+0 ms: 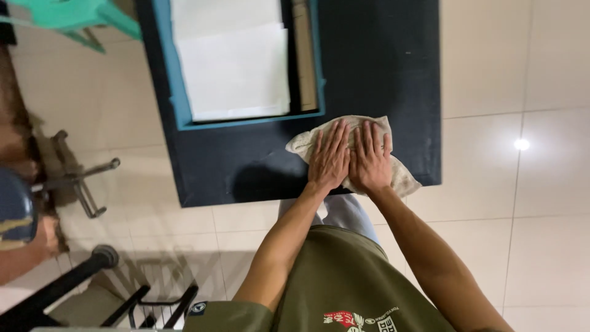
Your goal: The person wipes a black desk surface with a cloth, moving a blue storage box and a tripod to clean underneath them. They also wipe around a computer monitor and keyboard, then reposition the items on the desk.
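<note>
Cloth: beige, crumpled, pinned under left hand and right hand (fingers flat, slightly apart), near dark table front edge.

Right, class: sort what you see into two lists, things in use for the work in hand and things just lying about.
In use: left hand, right hand, beige cloth, dark tabletop.

Lying about: white paper sheets, blue tray, green plastic chair.

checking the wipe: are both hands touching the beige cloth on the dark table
Touching: the head view shows left hand and right hand pressed flat on the beige cloth.
</note>
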